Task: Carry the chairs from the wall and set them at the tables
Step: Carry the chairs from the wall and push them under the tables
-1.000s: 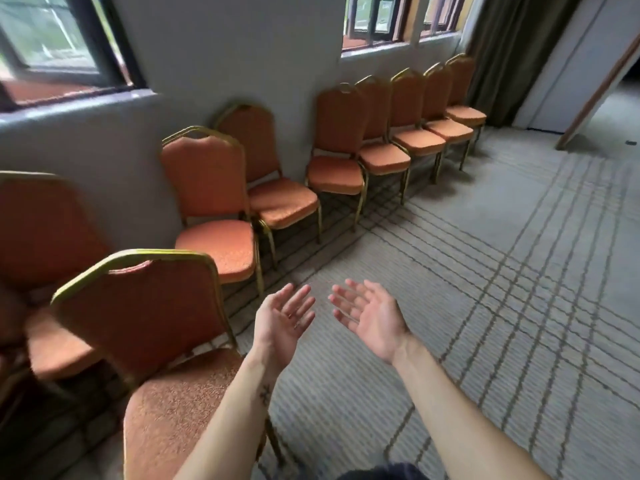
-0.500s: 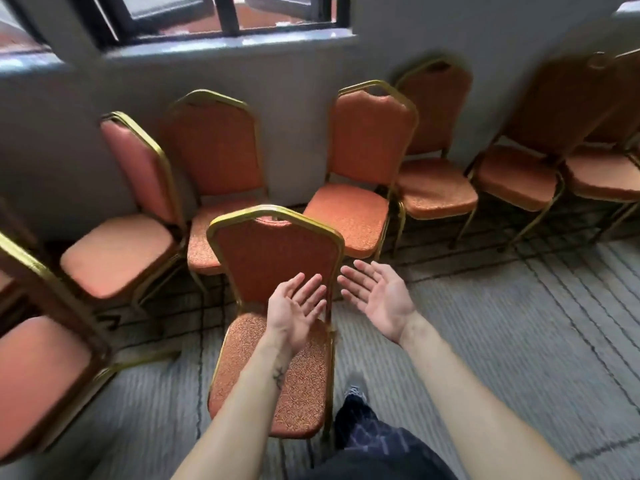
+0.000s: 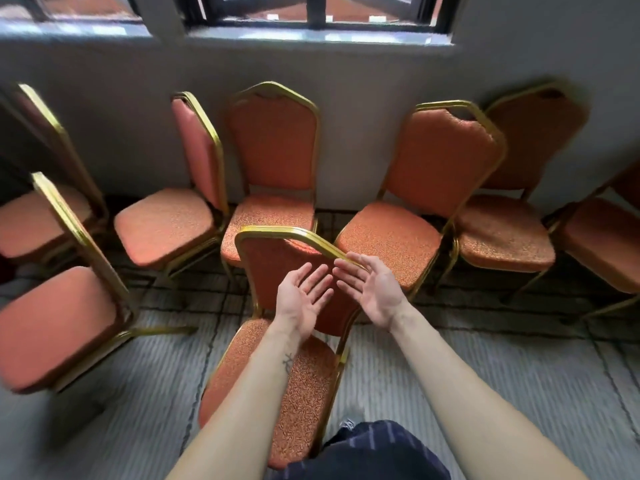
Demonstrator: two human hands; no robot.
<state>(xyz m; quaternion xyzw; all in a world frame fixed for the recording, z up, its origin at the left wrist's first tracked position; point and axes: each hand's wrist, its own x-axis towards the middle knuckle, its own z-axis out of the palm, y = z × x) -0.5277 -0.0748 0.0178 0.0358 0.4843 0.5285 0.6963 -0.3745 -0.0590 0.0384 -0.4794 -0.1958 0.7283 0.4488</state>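
Hands first: the left hand (image 3: 304,299) and the right hand (image 3: 372,292) are held out side by side, palms turned up, fingers straight and spread a little, and neither has hold of anything. Their fingertips nearly meet. The right hand's fingers (image 3: 349,271) lie over the right shoulder of the gold frame (image 3: 287,233) of the nearest chair (image 3: 270,271); whether they touch it I cannot tell. The left forearm bears a small dark tattoo (image 3: 287,362).

That nearest chair stands on the carpeted floor (image 3: 519,375) directly below the arms, apart from the row, its orange back toward the wall (image 3: 363,74) and its seat toward the person. A dark trouser leg (image 3: 374,452) shows beside the seat's near right corner.

Behind it, along the floor's wall edge, stands the row of matching orange chairs: a middle chair (image 3: 273,147) facing out, an angled chair (image 3: 440,161) to its right, and a sideways chair (image 3: 166,223) to its left. Further chairs crowd toward both side edges of the floor, one at the left (image 3: 52,323) tilted and blurred. A dark-framed window (image 3: 311,12) runs above the wall.
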